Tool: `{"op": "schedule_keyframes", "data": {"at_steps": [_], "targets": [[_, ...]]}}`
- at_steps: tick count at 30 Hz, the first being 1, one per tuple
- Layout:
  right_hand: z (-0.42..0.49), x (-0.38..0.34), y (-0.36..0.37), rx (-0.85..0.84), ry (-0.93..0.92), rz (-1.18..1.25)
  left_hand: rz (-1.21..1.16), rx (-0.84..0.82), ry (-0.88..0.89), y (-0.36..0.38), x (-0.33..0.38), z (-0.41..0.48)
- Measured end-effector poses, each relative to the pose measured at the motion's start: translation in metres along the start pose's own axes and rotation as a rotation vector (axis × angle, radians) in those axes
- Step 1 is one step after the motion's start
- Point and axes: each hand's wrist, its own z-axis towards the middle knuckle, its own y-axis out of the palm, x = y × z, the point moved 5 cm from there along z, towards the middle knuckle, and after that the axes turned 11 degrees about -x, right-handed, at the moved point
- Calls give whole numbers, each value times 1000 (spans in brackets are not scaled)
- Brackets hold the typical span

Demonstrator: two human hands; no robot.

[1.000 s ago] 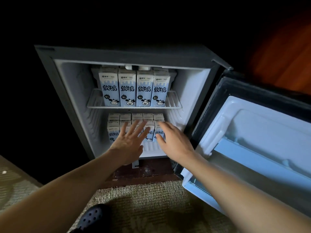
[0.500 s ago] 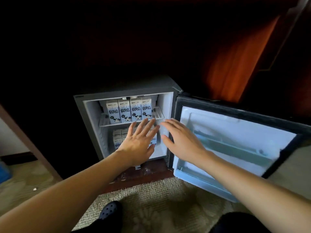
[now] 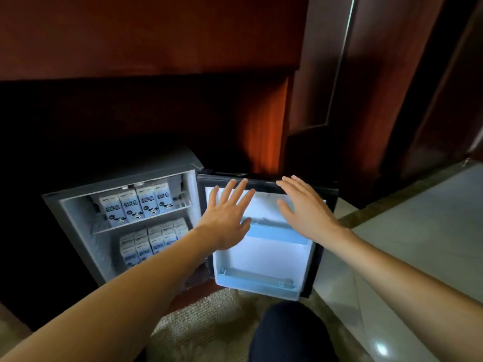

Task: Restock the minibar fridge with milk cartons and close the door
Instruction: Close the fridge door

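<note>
The grey minibar fridge (image 3: 75, 220) stands open on the floor. A row of blue-and-white milk cartons (image 3: 137, 205) fills its upper wire shelf, and several more cartons (image 3: 154, 241) stand packed on the bottom. The door (image 3: 264, 257) is swung wide to the right, its white inner lining and pale blue racks facing me. My left hand (image 3: 227, 218) hovers with fingers spread over the door's upper left part. My right hand (image 3: 305, 207), also spread and empty, reaches toward the door's top edge. Whether either hand touches the door is unclear.
Dark red wooden cabinet panels (image 3: 156, 35) surround the fridge. A beige carpet (image 3: 203, 325) lies below, and pale glossy tiles (image 3: 418, 231) lie to the right. My dark-clothed knee (image 3: 290, 333) shows at the bottom.
The view pulled back and rose. Both hands left the lower cartons and moved right, onto the area of the open door.
</note>
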Motion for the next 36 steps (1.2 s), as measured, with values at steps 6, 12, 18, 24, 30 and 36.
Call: {"op": "schedule_keyframes", "data": {"at_steps": [6,12,18,24,30,36], "targets": [[6,54,-8,-84,126,-120,5,7,40,-13,40,55],[8,76,3,-132,116,-217,59,-73,89,3,54,78],[-5,71,5,-72,72,-186,98,-65,79,18,58,67],[-31,44,5,-92,24,-177,52,-90,87,18,64,32],[-65,-9,-8,-185,-46,-126,32,-126,61,13,60,-19],[-91,-62,-6,-312,-95,4,-34,-155,39,1,39,-88]]}}
